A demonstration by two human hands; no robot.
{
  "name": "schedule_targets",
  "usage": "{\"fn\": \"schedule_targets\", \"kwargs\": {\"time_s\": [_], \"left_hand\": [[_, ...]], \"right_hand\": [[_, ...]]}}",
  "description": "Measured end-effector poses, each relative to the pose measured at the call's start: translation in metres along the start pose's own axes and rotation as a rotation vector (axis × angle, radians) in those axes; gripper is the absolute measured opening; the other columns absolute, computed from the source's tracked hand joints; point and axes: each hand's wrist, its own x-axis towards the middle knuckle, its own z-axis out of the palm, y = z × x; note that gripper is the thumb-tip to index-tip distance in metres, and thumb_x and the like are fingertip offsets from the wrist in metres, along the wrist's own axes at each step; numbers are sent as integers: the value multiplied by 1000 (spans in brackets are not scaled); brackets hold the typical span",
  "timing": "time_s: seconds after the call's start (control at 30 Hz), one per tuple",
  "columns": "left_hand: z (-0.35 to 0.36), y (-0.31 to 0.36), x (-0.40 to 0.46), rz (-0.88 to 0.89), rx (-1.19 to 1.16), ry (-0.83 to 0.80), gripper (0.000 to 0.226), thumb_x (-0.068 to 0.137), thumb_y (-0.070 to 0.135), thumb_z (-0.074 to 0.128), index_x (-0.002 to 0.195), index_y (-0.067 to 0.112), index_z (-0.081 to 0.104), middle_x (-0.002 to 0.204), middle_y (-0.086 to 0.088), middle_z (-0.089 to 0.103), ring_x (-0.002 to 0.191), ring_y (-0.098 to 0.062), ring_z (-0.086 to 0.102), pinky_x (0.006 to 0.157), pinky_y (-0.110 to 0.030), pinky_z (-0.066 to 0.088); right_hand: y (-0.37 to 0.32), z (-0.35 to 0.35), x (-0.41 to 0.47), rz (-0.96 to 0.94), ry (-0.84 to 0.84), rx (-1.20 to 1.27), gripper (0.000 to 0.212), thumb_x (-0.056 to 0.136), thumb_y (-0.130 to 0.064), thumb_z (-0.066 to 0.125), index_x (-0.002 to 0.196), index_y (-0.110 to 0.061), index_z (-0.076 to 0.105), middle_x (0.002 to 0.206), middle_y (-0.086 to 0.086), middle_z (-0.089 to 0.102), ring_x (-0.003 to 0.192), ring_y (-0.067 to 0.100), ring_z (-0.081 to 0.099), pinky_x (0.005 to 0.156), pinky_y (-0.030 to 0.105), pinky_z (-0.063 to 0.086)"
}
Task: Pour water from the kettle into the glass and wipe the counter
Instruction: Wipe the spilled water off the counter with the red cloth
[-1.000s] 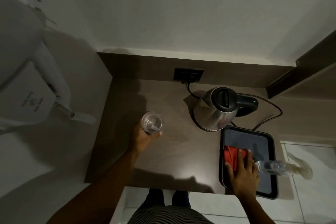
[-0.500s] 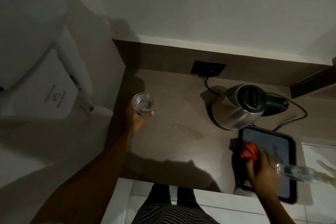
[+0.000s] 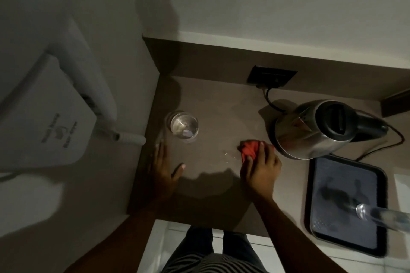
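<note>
Pressing a red cloth [image 3: 250, 148] flat against the brown counter [image 3: 213, 193], the person's right hand [image 3: 260, 165] had its fingers spread over the bunched fabric, holding it down just beside the base of the steel kettle [image 3: 310, 131]. A small shine of spilled water [image 3: 229, 154] lay on the counter immediately left of the cloth. The kettle stood upright at the right rear, lid closed, its spout aimed left toward the middle of the counter and its black handle [image 3: 368, 129] trailing off to the right, so its long axis ran left to right; its cord ran up to the dark wall socket [image 3: 272, 76]. The glass [image 3: 183, 127] stood upright near the left rear corner, apart from both hands. The left hand [image 3: 163, 167] rested open and empty, palm down, near the counter's left edge, just in front of the glass. Half a second earlier that hand had gripped the glass, while the right hand was lifting the cloth from the black tray [image 3: 346, 248] at right. A clear plastic bottle [image 3: 381, 216] lay across the tray's right rim.
</note>
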Motion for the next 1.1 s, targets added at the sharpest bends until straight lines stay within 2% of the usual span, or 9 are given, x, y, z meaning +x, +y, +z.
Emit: {"fn": "schedule_targets", "kwargs": {"time_s": [0.17,0.3,0.37,0.47,0.63,0.83,0.93,1.03,1.1], "left_hand": [[-2,-33,-28,68,240,-56,76,95,60,24,151,9,29,163,-11,22,151,-26,18,120,-52,24],[-1,-32,-29,60,267,-73,76,93,57,31,154,11,23,164,-9,19,152,-25,15,122,-49,21],[-2,-33,-28,72,268,-73,77,93,58,30,154,12,21,164,-9,20,152,-25,15,122,-49,21],[0,-34,-30,99,299,-48,76,93,55,35,153,9,25,163,-12,23,152,-28,18,121,-51,22],[0,-32,-34,91,317,-24,73,93,51,40,151,8,31,163,-11,23,152,-27,20,122,-49,22],[-1,-34,-31,72,325,-53,76,92,52,41,154,11,24,164,-9,22,152,-25,17,123,-44,17],[4,-35,-35,93,308,13,73,93,49,43,151,8,30,161,-13,29,150,-27,24,122,-46,19],[6,-35,-35,151,347,84,70,94,46,46,149,4,35,157,-17,35,146,-31,33,119,-47,26],[6,-34,-35,177,345,117,68,95,45,47,147,3,37,156,-17,37,144,-32,36,117,-48,31]], "right_hand": [[-43,37,0,-277,-171,-16,60,95,-51,40,145,-19,43,150,16,43,126,44,44,101,56,41],[23,31,-75,-870,-261,-79,46,99,-40,51,140,-18,54,148,8,49,135,34,46,102,50,45],[65,3,-84,-971,-288,-80,45,100,-38,47,140,-18,53,145,7,52,131,32,52,98,48,48],[82,-11,-42,-830,-178,-39,50,100,-41,42,146,-22,41,138,12,51,118,39,57,97,47,46],[-14,27,6,-44,13,75,61,85,-26,57,143,-12,44,150,19,41,125,47,42,105,56,37],[20,7,-121,-793,-307,27,42,88,-24,60,129,-16,56,137,11,52,125,33,46,106,47,37],[67,-22,-81,-566,-166,-58,33,99,-40,46,121,-21,62,116,18,65,101,38,60,89,56,48],[54,-13,-25,154,110,96,57,80,-21,54,136,-7,50,138,23,50,114,44,47,100,49,39],[12,7,-43,154,114,93,62,77,-19,51,138,-8,49,145,23,45,119,47,46,102,48,34]]}}
